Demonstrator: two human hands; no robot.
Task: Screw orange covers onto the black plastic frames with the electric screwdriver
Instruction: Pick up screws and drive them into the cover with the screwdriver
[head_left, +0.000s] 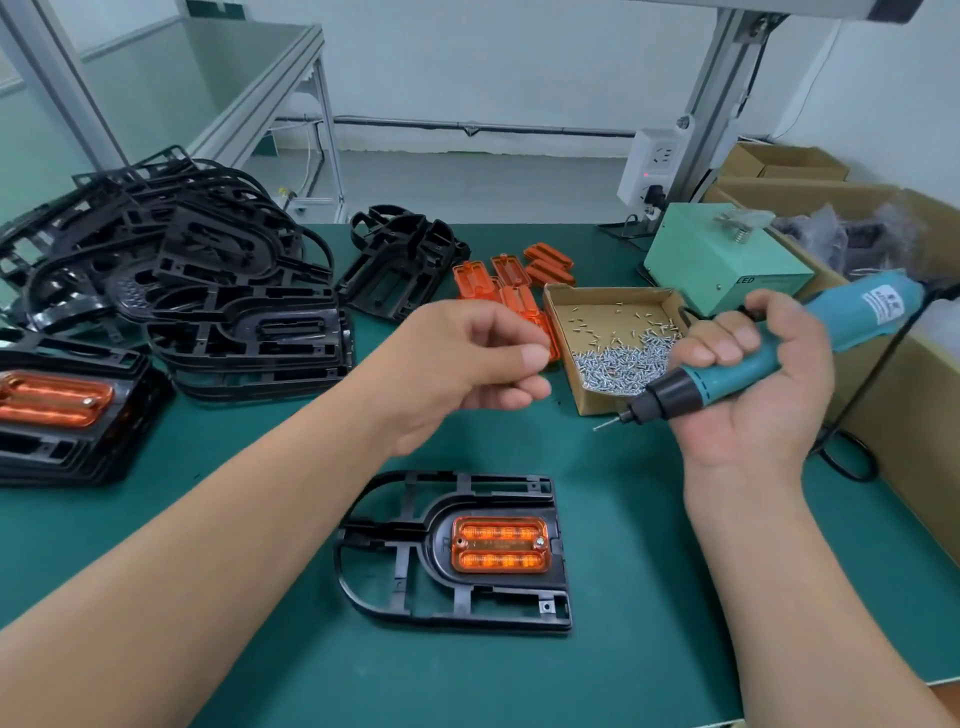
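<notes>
Cover (500, 544), ribbed translucent orange, in black frame (498, 582), seemingly screwed

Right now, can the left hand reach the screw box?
Probably yes: the left hand hovers just beside the open-topped screw box, only flat orange covers between; the electric screwdriver is at its far side.

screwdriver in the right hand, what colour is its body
The screwdriver is teal, black collar; head view.

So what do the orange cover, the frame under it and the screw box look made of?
Orange cover: seemingly translucent glossy plastic; ribs show through. Frame: black moulded plastic, slight sheen. Box: matte brown cardboard, raw folded walls.
</notes>
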